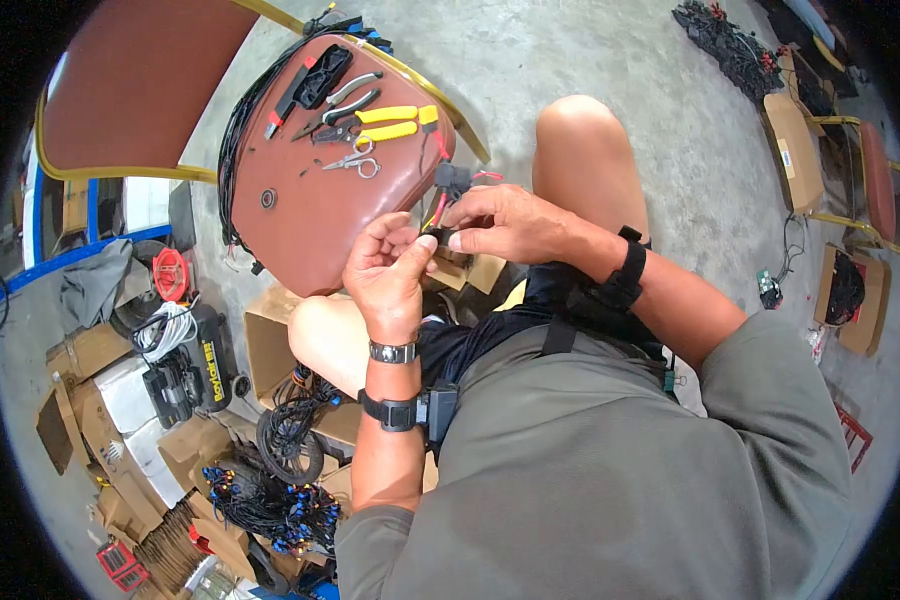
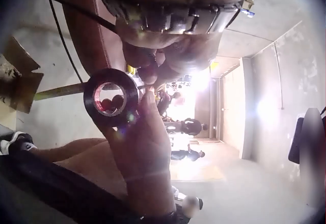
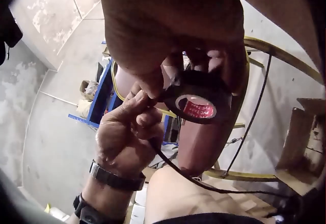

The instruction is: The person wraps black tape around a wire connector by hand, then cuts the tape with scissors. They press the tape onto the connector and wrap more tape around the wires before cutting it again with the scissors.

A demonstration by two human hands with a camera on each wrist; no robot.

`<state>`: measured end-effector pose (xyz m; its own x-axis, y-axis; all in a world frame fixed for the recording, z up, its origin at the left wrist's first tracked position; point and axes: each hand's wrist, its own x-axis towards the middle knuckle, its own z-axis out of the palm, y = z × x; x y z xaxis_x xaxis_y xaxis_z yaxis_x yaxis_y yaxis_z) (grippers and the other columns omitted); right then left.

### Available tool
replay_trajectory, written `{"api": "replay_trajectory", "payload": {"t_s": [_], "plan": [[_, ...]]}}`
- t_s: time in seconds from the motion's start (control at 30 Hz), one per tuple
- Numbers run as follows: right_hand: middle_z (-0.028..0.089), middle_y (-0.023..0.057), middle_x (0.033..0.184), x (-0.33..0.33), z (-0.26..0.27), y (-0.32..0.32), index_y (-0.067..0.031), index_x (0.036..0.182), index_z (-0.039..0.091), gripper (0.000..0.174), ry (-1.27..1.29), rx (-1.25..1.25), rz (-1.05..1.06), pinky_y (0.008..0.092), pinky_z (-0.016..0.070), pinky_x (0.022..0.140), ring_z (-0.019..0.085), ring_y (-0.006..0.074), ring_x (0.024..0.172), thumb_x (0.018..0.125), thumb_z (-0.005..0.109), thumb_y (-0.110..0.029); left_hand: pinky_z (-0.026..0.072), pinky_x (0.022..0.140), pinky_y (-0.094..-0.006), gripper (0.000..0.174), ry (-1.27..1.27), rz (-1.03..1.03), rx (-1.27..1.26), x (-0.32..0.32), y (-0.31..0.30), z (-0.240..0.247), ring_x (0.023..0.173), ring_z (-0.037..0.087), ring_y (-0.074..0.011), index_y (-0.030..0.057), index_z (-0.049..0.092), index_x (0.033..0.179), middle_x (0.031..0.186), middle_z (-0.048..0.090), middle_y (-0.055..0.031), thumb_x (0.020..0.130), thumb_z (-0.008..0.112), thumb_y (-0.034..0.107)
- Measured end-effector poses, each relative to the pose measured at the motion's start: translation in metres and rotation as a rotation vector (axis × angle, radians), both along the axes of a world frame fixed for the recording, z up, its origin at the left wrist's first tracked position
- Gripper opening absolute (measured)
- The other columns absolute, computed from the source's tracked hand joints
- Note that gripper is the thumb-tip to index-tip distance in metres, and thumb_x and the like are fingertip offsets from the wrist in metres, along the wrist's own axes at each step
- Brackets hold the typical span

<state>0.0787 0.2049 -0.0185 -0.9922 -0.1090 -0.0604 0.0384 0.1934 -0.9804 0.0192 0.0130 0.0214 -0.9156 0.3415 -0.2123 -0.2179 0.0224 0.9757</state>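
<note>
One roll of black tape (image 3: 221,92) is clamped in the right hand's (image 1: 505,222) fingers; just beside it, the left hand (image 1: 388,275) pinches thin wiring. Toward 10 o'clock, a chair seat (image 1: 315,235) bears yellow-handled pliers (image 1: 388,122); near 3 o'clock, a cardboard box (image 1: 878,308) contains a black bundle (image 1: 846,290).

A gray cloth (image 1: 92,288) lies near a white coil (image 1: 168,332) and a black-and-yellow cylinder (image 1: 210,358).

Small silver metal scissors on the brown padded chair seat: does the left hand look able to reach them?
Probably yes: bare seat lies between the scissors and the left hand, with nothing visibly blocking. That hand, though, seems busy pinching a thin black cable.
</note>
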Motion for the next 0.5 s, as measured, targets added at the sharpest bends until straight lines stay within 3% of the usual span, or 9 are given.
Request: {"api": "replay_trajectory", "payload": {"t_s": [0.13,0.3,0.5], "plan": [[0.069,0.0117,0.102,0.0051,-0.0003,-0.0034,0.0003,0.117,0.068,0.033,-0.102,-0.123,0.027,0.0355,0.0511,0.088,0.064,0.0198,0.095,0.09,0.071,-0.019,0.0474,0.05,-0.02,0.035,-0.002,0.006,0.127,-0.0001,-0.0073,-0.0023,0.058,0.062,-0.0089,0.001,0.066,0.113,0.081,0.069,-0.005,0.081,0.072,-0.013],[0.068,0.0095,0.102,0.0033,0.0048,-0.0013,-0.0002,0.12,0.067,0.036,-0.159,-0.112,0.043,0.0358,0.0507,0.088,0.063,0.0184,0.099,0.09,0.071,-0.02,0.0493,0.052,-0.0223,0.033,-0.056,-0.063,0.193,-0.0036,-0.0105,-0.0057,0.06,0.063,-0.0111,-0.0001,0.067,0.112,0.082,0.07,-0.0064,0.082,0.072,-0.013],[0.069,0.0137,0.101,0.0017,0.0012,0.0006,0.0003,0.117,0.068,0.035,-0.103,0.009,0.043,0.038,0.051,0.088,0.065,0.0231,0.097,0.088,0.071,-0.019,0.0493,0.056,-0.024,0.027,-0.078,-0.064,-0.003,-0.007,-0.0094,-0.0053,0.065,0.064,-0.0136,-0.0024,0.068,0.111,0.082,0.069,-0.0063,0.085,0.072,-0.007]]}}
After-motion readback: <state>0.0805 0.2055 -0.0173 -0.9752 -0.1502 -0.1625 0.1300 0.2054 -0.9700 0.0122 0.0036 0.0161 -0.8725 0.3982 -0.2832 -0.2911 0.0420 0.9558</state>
